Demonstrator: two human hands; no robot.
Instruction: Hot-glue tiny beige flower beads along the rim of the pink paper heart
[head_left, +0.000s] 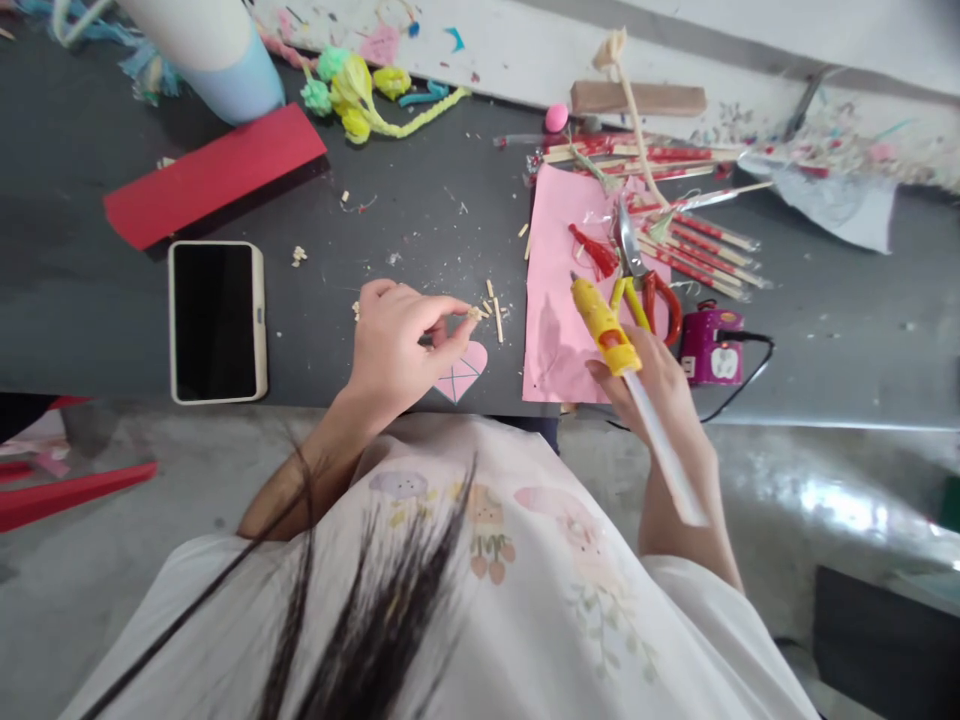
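My left hand (pixel 397 345) rests on the dark table near its front edge, thumb and fingers pinched on a tiny piece of bamboo stick (pixel 475 313). Just below it lies a pink paper heart (pixel 461 372), with a few short stick pieces (pixel 496 318) beside the fingertips. My right hand (pixel 660 385) is closed round a yellow glue gun (pixel 604 322) whose nozzle points up and left over a pink paper sheet (pixel 559 300); a white glue stick (pixel 664 445) juts out of its back.
A phone (pixel 217 320) lies face up at the left, a red card strip (pixel 214 185) behind it. Shears with red and yellow handles (pixel 637 275), red-wrapped sticks (pixel 705 250) and a purple plug box (pixel 712 348) with a black cord sit at the right. Yellow-green yarn flowers (pixel 360 95) lie far back.
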